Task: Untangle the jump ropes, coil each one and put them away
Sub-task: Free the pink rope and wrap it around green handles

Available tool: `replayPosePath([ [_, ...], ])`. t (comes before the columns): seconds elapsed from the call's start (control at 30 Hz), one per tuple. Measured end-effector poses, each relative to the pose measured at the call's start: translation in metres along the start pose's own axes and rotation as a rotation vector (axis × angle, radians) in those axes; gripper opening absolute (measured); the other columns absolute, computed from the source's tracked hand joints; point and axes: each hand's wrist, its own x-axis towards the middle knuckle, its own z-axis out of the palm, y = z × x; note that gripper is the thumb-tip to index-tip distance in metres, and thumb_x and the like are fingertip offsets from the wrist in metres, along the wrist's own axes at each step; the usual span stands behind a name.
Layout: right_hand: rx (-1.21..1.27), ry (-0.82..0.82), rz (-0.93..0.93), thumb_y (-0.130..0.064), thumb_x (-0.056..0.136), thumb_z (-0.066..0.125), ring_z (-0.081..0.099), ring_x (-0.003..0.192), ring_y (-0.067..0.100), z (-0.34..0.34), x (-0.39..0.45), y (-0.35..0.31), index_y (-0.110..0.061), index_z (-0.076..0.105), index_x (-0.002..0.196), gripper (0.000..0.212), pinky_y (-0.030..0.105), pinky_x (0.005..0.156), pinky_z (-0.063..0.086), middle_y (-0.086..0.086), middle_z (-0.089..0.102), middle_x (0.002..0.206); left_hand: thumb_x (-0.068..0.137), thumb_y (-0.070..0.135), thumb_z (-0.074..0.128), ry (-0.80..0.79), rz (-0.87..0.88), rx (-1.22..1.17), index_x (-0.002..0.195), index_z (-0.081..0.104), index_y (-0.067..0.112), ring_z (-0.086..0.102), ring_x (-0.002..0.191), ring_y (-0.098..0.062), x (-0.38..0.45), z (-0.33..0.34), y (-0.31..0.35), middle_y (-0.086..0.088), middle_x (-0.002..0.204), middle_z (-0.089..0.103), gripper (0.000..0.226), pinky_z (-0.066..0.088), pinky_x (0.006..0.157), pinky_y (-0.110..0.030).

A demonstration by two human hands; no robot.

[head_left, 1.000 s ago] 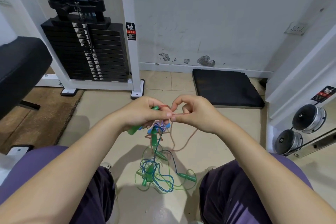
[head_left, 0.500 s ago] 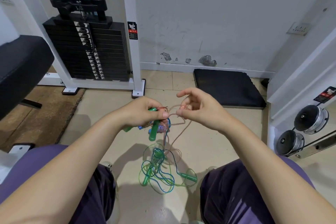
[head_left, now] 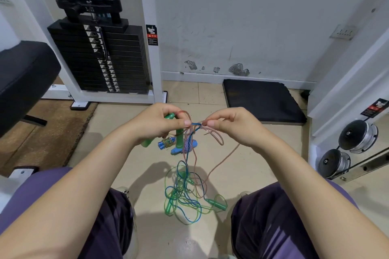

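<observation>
Black plates of the weight stack (head_left: 101, 59) stand at the far left of the tiled floor (head_left: 130, 153), a dark mat (head_left: 263, 101) at the far right by the wall. Tangled jump ropes (head_left: 185, 195) hang from both hands to the floor between the person's knees. Left hand (head_left: 156, 126) grips a green handle (head_left: 147, 142) and pinches cord; right hand (head_left: 233, 126) pinches the pink cord (head_left: 216, 139) beside it, fingertips close together

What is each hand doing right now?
Left hand: closed on green plastic jump-rope handle.
Right hand: fingers pinched shut on thin pinkish-brown cord.
</observation>
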Motion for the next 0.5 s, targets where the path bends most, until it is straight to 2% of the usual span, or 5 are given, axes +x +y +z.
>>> replayPosePath([
  [0.13,0.119,0.219,0.004,-0.013,0.092,0.064,0.041,0.041,0.002,-0.001,0.0,0.002,-0.006,0.074,0.089,0.012,0.009,0.046,0.031,-0.012,0.052,0.045,0.079,0.03,0.081,-0.021,-0.043,0.186,0.076,0.072,0.014,0.039,0.053,-0.015,-0.001,-0.007,-0.001,0.003,0.064,0.057,0.019,0.032,0.053,-0.023],
  [0.23,0.191,0.336,-0.036,-0.008,0.092,0.062,0.05,0.046,0.012,0.0,0.001,0.002,-0.004,0.074,0.09,0.013,0.015,0.051,0.043,0.005,0.056,0.056,0.078,0.026,0.083,-0.014,-0.097,0.327,0.078,0.074,0.011,0.043,0.04,0.001,0.001,-0.008,0.001,0.018,0.043,0.05,0.017,0.028,0.041,-0.01],
  [0.3,0.267,0.371,-0.059,-0.004,0.092,0.061,0.059,0.056,0.017,0.001,0.003,0.001,-0.005,0.074,0.093,0.013,0.02,0.058,0.051,0.01,0.062,0.066,0.073,0.026,0.086,0.038,-0.119,0.284,0.079,0.076,0.014,0.042,0.038,0.002,0.002,-0.009,0.0,0.017,0.053,0.061,0.017,0.027,0.038,-0.01],
  [0.43,0.384,0.16,-0.05,0.001,0.094,0.055,0.065,0.067,0.024,0.007,0.002,-0.001,-0.006,0.071,0.096,0.018,0.03,0.065,0.057,0.014,0.068,0.081,0.076,0.056,0.073,0.126,-0.063,0.015,0.078,0.08,0.02,0.039,0.056,-0.019,0.004,-0.003,-0.004,-0.023,0.077,0.063,0.036,0.03,0.048,-0.023],
  [0.5,0.393,0.072,-0.038,0.001,0.096,0.052,0.067,0.07,0.024,0.012,0.001,-0.002,-0.005,0.068,0.093,0.016,0.032,0.069,0.057,0.015,0.067,0.083,0.077,0.057,0.071,0.12,-0.033,-0.047,0.074,0.078,0.014,0.035,0.057,-0.021,0.003,0.003,-0.005,-0.023,0.076,0.066,0.044,0.029,0.049,-0.025],
])
